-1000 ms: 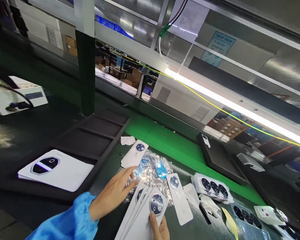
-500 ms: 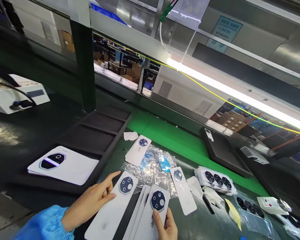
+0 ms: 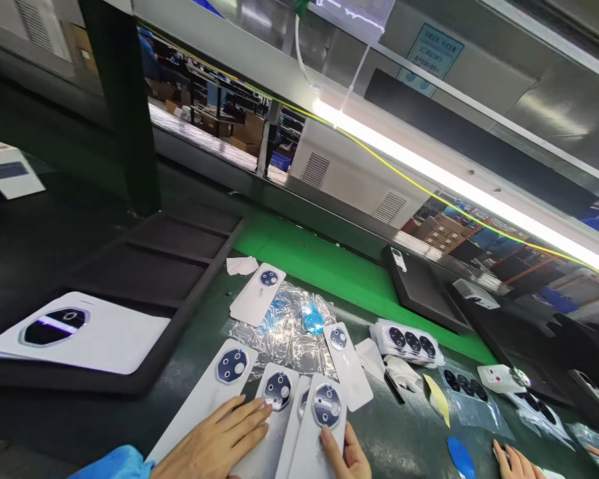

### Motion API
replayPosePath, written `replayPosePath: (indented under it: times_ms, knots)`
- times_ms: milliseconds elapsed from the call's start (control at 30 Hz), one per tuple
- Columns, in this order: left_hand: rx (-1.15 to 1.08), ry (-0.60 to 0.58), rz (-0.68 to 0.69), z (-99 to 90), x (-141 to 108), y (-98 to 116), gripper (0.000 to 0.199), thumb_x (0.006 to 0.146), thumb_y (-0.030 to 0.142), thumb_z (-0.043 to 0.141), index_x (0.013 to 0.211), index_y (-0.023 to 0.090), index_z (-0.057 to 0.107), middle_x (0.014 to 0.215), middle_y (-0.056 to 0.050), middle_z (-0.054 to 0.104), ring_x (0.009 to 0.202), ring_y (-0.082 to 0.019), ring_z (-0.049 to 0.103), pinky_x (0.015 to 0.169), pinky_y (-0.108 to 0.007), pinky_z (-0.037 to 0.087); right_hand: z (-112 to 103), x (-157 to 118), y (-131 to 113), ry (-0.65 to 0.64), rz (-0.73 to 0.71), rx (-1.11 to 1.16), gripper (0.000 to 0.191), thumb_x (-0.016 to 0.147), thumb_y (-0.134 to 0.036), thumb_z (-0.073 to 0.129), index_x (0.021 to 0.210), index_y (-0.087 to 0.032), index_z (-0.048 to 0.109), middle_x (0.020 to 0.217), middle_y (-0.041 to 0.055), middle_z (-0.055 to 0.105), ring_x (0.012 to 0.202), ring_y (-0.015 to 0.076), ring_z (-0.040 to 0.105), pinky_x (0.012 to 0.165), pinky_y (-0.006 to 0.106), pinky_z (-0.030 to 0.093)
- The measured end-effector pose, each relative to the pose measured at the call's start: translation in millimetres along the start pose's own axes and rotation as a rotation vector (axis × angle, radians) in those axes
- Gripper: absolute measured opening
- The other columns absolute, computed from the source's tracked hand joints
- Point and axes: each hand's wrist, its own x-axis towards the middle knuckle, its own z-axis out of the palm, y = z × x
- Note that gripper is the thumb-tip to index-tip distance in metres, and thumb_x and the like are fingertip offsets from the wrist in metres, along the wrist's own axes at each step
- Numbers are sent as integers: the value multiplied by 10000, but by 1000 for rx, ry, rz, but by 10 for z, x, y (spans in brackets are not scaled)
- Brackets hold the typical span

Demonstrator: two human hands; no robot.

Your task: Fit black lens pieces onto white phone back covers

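Note:
Several white phone back covers with dark round camera plates fan out at the bottom of the head view. My right hand grips the rightmost phone back cover, thumb on its front and fingers at its right edge; part of another cover shows behind it. My left hand lies with fingers stretched over the neighbouring phone back cover, fingertips beside its camera plate. Left of that, another phone back cover lies partly under my left hand. My left thumb is mostly hidden.
More back covers lie around crinkled clear film. A black tray holds white covers at left. Wrapped camera plates, a yellow slip and a blue disc lie right. Another person's hand shows lower right.
My left hand has moved right, from beside the leftmost cover onto the one next to it. That cover now stands apart from those in my right hand. Another person's fingers have appeared lower right.

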Motion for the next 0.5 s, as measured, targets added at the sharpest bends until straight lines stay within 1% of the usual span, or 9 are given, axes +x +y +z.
replayPosePath:
  times_ms: [67,133,233,267,333,400,467,500]
  knots:
    - [-31,-72,-58,75,-64,-30,606,895,437,498,1428,273,259,1382,-18,498,1279,-194,447,1102,-346,323,-162,47,-33,42,-19,-23,667,400,-643,794,855,-176,650,815,85,738,827,285,670,704,313,512]
    - [-61,-129,-107,115,-129,-57,640,878,434,532,1428,335,220,1376,13,503,1294,-208,429,1111,-408,316,-249,72,-42,55,-80,-61,644,427,-646,781,849,-180,641,853,89,736,849,286,666,728,317,507]
    - [-94,-154,-166,94,-184,-78,633,844,423,590,1393,398,277,1363,44,513,1292,-235,429,1101,-479,321,-225,60,3,41,-178,-109,590,505,-659,736,843,-187,631,864,81,732,844,272,662,743,308,504]
    - [-97,-149,-190,70,-183,-80,625,834,407,611,1379,402,307,1364,43,511,1295,-242,424,1108,-500,296,-193,45,21,36,-204,-130,573,539,-661,715,851,-188,632,862,77,729,840,267,661,739,301,505]
    - [-106,-153,-215,10,-141,-75,608,814,349,654,1353,386,374,1364,27,513,1299,-246,417,1135,-526,201,-127,7,34,35,-251,-203,533,606,-655,674,864,-190,635,829,64,720,812,250,656,717,283,506]
    - [-150,-220,-144,-47,-52,-55,607,799,294,678,1341,349,411,1376,6,500,1303,-240,412,1151,-512,135,-89,-30,6,51,-334,-289,484,658,-630,647,881,-200,638,837,49,703,823,230,641,732,262,497]
    - [-225,-289,-19,-74,63,-10,617,805,274,672,1357,309,398,1393,-14,477,1311,-233,398,1156,-482,134,-96,-61,-49,59,-434,-344,431,693,-604,632,886,-219,650,884,36,682,863,212,621,767,243,482]
    - [-267,-306,47,-72,119,21,619,825,276,647,1377,288,368,1405,-28,457,1320,-228,383,1156,-461,146,-117,-73,-76,43,-454,-347,412,704,-603,624,867,-226,658,876,31,676,856,204,617,763,238,481]
